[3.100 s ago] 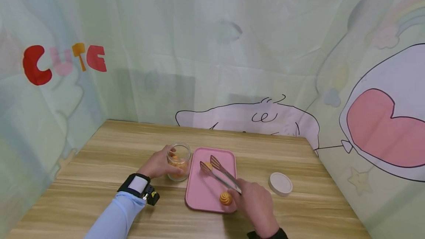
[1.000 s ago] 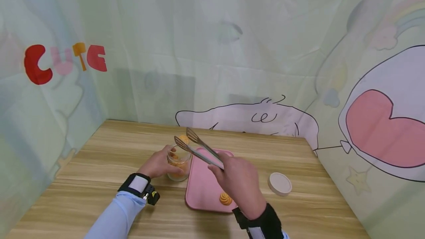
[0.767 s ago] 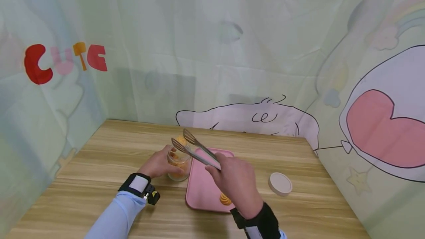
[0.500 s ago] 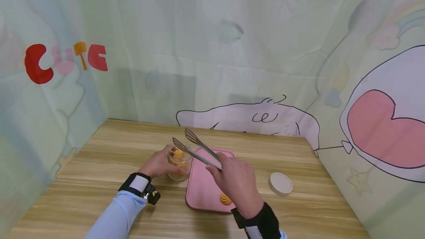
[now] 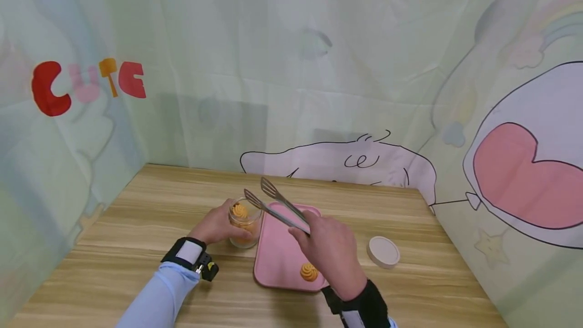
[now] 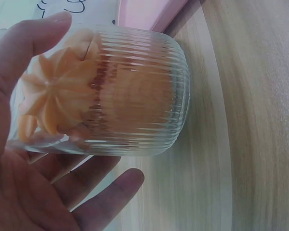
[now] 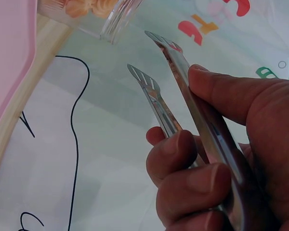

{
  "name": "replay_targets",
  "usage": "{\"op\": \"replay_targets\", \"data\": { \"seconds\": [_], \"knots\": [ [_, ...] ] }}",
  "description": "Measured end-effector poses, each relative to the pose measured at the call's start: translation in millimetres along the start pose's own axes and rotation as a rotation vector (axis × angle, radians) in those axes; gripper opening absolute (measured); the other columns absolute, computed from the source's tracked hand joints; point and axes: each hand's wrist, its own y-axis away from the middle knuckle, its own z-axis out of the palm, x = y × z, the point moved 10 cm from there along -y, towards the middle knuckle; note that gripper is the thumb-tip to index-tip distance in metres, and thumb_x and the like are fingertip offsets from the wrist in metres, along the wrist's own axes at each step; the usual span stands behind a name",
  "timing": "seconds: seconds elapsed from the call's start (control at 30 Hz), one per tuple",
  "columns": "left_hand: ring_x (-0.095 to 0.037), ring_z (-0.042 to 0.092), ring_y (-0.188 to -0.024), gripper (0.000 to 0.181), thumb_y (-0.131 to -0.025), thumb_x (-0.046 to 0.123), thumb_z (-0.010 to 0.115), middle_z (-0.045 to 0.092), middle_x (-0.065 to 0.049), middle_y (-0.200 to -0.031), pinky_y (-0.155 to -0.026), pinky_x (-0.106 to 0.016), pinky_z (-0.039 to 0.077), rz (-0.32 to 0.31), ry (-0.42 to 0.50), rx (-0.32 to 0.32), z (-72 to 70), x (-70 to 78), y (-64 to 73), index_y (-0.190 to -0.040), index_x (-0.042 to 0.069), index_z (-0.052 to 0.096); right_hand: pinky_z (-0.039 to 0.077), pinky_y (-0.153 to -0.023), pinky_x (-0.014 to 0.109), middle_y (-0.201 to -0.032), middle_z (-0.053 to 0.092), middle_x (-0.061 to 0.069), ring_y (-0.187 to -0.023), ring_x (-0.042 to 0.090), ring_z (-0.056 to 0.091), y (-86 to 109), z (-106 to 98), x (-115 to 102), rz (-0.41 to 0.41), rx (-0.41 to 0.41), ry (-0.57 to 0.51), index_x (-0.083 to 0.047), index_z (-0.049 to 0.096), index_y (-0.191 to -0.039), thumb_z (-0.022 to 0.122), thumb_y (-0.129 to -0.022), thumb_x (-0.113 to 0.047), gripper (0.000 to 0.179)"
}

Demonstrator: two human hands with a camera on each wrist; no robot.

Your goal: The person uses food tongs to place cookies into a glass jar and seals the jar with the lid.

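Note:
My left hand (image 5: 219,224) curls its thumb and fingers round a clear glass jar (image 6: 139,96) standing on the table left of the pink tray. Swirled orange cookies (image 6: 58,91) fill much of the jar, one of them near its open mouth. In my right hand (image 5: 332,252) I grip metal tongs (image 5: 283,211), held over the tray's far end. The slotted tips (image 7: 144,79) are spread apart with nothing between them, just right of the jar's rim. One swirled cookie (image 5: 309,272) lies at the near right corner of the pink tray (image 5: 278,262), close to my right wrist.
A round white lid (image 5: 384,252) lies on the wooden table (image 5: 437,267) to the right of the tray. Printed cloth walls (image 5: 205,65) rise behind the table and along both sides.
The tongs lifted a cookie from the tray's far part, carried it left over the jar and let it drop inside. They have since drawn slightly right. My left hand stays on the jar.

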Motion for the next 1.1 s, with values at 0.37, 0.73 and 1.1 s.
{"op": "replay_targets", "data": {
  "seconds": [0.37, 0.73, 1.1],
  "knots": [
    [-0.023, 0.058, -0.108, 0.105, -0.055, 0.050, 0.085, 0.060, -0.010, -0.120, -0.094, -0.044, 0.048, 0.021, -0.011, 0.007, 0.1, -1.5, -0.7, -0.138, 0.008, 0.036, 0.024, -0.040, 0.026, -0.054, 0.044, -0.005, -0.046, 0.012, 0.038, 5.0, 3, 18, 0.058, -0.033, 0.037, -0.018, 0.064, -0.103, 0.066, -0.080, -0.050, 0.039],
    [-0.022, 0.059, -0.106, 0.099, -0.055, 0.047, 0.086, 0.061, -0.008, -0.116, -0.093, -0.043, 0.049, 0.022, -0.001, 0.012, -0.7, 0.8, -0.5, -0.133, 0.009, 0.040, 0.030, -0.043, 0.026, -0.059, 0.053, -0.005, -0.051, 0.011, 0.046, 15.1, 16, 39, 0.104, -0.081, -0.015, -0.014, 0.068, -0.099, 0.069, -0.079, -0.046, 0.037],
    [-0.022, 0.059, -0.107, 0.099, -0.055, 0.049, 0.086, 0.061, -0.008, -0.117, -0.094, -0.043, 0.048, 0.014, -0.010, 0.008, -1.1, 1.3, 0.9, -0.134, 0.010, 0.040, 0.034, -0.045, 0.027, -0.074, 0.067, -0.001, -0.059, 0.014, 0.057, 33.2, 35, 61, 0.178, -0.161, -0.069, -0.018, 0.068, -0.108, 0.069, -0.079, -0.046, 0.041]
  ]
}}
